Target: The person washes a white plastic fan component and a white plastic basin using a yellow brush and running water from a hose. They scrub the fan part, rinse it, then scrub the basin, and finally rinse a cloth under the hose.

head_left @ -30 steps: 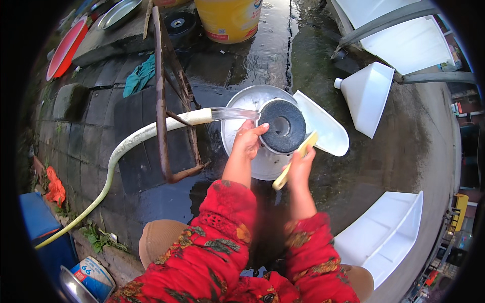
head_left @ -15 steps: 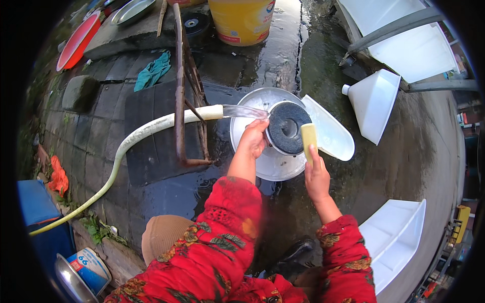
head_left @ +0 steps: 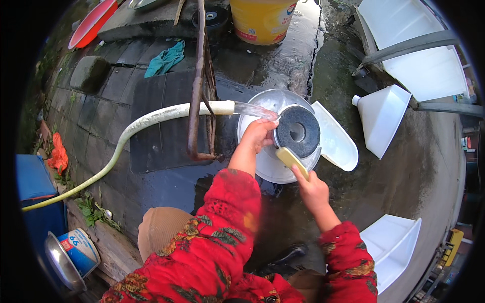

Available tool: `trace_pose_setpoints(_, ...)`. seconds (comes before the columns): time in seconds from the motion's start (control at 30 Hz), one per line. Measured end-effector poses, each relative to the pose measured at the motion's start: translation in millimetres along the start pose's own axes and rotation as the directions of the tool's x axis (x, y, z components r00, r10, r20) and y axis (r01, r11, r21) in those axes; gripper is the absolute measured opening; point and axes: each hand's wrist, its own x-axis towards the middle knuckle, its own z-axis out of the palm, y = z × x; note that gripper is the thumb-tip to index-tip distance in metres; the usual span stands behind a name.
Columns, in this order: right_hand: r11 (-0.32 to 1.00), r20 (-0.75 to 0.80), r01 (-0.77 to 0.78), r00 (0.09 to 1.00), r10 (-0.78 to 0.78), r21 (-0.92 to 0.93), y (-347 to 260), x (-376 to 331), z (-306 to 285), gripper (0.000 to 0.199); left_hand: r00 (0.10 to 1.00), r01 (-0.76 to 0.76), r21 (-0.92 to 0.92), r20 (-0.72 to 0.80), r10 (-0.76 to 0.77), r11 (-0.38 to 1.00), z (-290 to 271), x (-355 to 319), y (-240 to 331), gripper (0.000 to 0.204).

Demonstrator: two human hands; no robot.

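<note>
A round part [head_left: 310, 132] with a dark grey, rough-looking face, a centre hole and a white rim is tilted toward me over a wide silvery round pan [head_left: 275, 174]. My left hand [head_left: 256, 135] grips its rim on the left side. My right hand [head_left: 313, 191] holds a pale yellow oblong block [head_left: 291, 160], maybe a brush back, against the lower left rim. Its underside is hidden. Clear water pours from a pale hose [head_left: 174, 112] onto the rim beside my left fingers. A white trough-shaped piece [head_left: 336, 141] leans at the pan's right.
A rusty metal frame [head_left: 196, 101] stands left of the pan, under the hose. White plastic hoppers [head_left: 382, 118] lie at the right. A yellow bucket [head_left: 262, 20] stands at the back. Teal cloth [head_left: 164, 59] rests on wet paving. A blue-and-white tub [head_left: 80, 250] sits lower left.
The yellow block has swung from upright at the round part's right side down to its lower left rim, with my right hand lower. My left hand keeps its grip. The whole view has shifted slightly.
</note>
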Motion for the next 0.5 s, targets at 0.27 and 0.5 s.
trace_pose_setpoints(0.27,0.999,0.061,0.051,0.997,-0.051,-0.005,1.6,5.9,-2.0,0.059,1.000,-0.010,0.046,-0.024,0.012,0.999,-0.5,2.9,1.0,0.022)
trace_pose_setpoints(0.5,0.997,-0.031,0.059,0.998,-0.058,0.050,-2.0,11.4,-3.4,0.052,1.000,-0.018,0.022,-0.011,0.018,1.000,0.2,1.0,4.4,0.015)
